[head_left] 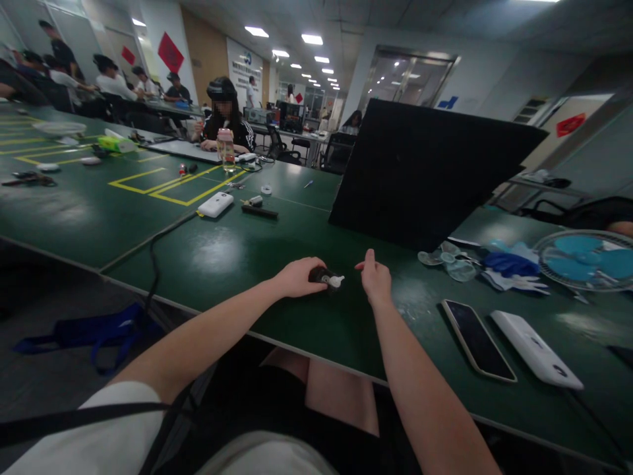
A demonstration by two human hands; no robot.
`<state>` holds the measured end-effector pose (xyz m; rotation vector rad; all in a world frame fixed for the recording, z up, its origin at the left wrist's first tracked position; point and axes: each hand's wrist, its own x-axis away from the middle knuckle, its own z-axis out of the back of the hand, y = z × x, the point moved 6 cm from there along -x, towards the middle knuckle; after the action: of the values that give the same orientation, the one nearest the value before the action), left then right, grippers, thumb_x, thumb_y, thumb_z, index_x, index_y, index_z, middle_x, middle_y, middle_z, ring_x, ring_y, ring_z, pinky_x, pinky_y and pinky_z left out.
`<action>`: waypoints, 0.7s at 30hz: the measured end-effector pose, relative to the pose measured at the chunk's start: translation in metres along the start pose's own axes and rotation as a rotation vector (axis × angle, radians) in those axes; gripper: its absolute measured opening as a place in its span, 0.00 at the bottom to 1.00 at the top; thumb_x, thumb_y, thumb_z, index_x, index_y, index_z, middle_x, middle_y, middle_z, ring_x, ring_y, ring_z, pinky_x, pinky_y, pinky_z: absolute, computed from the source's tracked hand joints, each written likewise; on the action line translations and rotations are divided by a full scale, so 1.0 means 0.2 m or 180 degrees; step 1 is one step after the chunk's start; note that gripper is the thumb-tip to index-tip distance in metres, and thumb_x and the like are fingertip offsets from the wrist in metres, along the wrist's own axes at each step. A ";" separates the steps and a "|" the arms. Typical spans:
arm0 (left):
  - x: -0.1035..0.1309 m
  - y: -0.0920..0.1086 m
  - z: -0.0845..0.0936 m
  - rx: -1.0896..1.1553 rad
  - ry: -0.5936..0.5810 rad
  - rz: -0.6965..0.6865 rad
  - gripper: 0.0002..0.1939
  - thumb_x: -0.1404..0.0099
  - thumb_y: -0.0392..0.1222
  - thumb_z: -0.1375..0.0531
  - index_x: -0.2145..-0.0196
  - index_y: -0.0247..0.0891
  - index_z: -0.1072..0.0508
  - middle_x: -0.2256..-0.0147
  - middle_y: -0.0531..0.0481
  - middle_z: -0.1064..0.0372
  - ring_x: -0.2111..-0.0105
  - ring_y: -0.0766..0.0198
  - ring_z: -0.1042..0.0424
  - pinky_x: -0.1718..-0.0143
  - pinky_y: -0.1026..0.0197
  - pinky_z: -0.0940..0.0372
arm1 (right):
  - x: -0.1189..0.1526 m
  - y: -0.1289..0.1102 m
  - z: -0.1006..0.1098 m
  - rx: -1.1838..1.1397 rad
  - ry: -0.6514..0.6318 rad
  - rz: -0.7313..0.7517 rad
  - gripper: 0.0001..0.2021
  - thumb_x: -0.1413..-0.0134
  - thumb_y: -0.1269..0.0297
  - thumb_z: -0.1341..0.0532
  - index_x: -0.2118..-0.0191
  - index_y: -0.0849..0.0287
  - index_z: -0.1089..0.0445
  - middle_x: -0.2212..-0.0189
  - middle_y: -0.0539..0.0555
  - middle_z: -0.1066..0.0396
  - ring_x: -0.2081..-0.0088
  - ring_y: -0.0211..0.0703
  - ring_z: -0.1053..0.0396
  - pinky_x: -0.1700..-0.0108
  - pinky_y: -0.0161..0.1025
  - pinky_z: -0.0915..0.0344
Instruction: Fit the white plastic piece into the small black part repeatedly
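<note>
Over the green table (212,247), near its front edge, my left hand (297,277) has its fingers wrapped round a small dark object (320,274). A small white piece (336,282) sits at that object's right end. To the right of it, apart from both, is my right hand (376,280). Its index finger and thumb are extended and apart, and nothing shows between them. Behind my hands a large black panel (415,171) stands tilted on the table.
On the right lie a phone (479,340), a white device (537,348), blue-and-white gloves (512,267) and a fan (586,260). A white power bank (215,204), a black bar (260,211) and a bottle (226,152) are farther back. A person (227,122) sits across the table.
</note>
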<state>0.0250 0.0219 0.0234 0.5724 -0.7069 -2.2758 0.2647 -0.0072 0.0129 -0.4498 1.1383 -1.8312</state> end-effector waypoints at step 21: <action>0.62 -0.61 0.86 -0.2122 0.0498 0.0447 0.23 0.46 0.34 0.37 0.52 0.47 0.25 0.44 0.42 0.29 0.37 0.42 0.40 0.31 0.34 0.62 | -0.05 0.03 -0.06 0.0485 -0.0486 0.0062 0.37 0.40 0.28 0.54 0.64 0.56 0.23 0.75 0.60 0.26 0.72 0.52 0.31 0.68 0.47 0.39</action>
<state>-0.2141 0.0655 0.0526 0.3532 0.1011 -2.1298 0.2644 0.0064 0.0027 -0.4792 0.8904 -1.8182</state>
